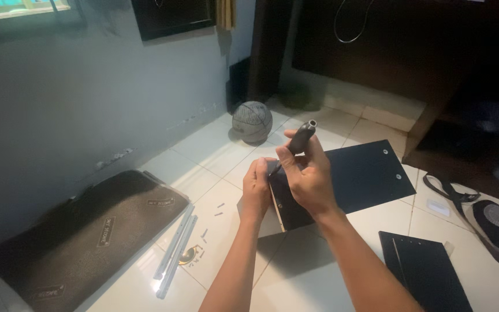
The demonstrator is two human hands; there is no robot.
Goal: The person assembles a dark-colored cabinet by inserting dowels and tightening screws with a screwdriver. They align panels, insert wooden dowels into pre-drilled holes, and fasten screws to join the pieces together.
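Right hand (307, 176) grips a screwdriver (299, 140) above the black panel (356, 173) — left hand (256, 188) clasps its edge.

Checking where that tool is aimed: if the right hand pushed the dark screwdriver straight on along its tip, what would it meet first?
Probably the edge of the black wooden panel, where the left hand steadies it. The right hand angles the dark screwdriver down there; depth is unclear.

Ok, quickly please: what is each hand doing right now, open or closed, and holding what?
Left hand: closed on the edge of the black panel.
Right hand: closed on the dark screwdriver.
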